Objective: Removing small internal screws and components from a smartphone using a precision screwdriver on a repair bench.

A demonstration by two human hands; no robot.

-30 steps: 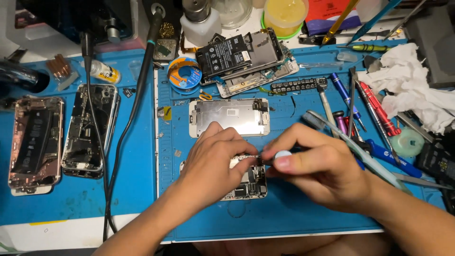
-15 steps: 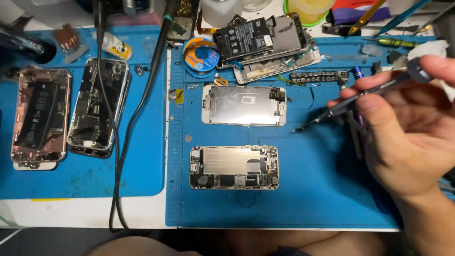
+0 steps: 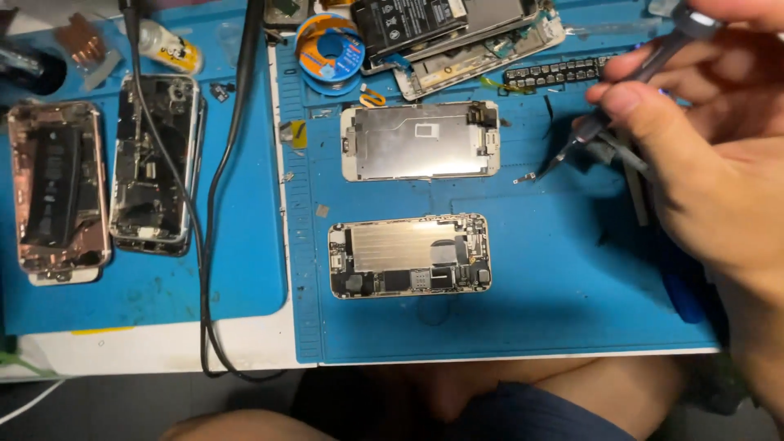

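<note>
My right hand (image 3: 702, 163) is raised over the right side of the blue mat (image 3: 523, 327), its grip clenched around a slim screwdriver (image 3: 604, 114). Thumb and forefinger pinch the shaft; the tip points down and left, clear of every part. My left hand is out of view.

The opened phone body (image 3: 410, 256) lies flat on the mat, long side running left to right, well apart from my grip, below and to the left of the tool tip. Its metal shield and board components face up. The detached screen assembly (image 3: 420, 140) lies parallel above it, nearer the tip but not touching it.

Clearances:
- Between the phone body and the mat's front edge there is bare mat.
- To the right of the phone body, bare mat runs up to my hand.
- The mat's left border lies just beside the phone body's left end; beyond it a black cable (image 3: 208, 212) crosses the second mat.
- Two more opened phones (image 3: 98, 184) lie side by side at the far left, well apart.
- A solder spool (image 3: 329, 53) and a stacked phone with battery (image 3: 449, 33) crowd the rear of the worktop.
</note>
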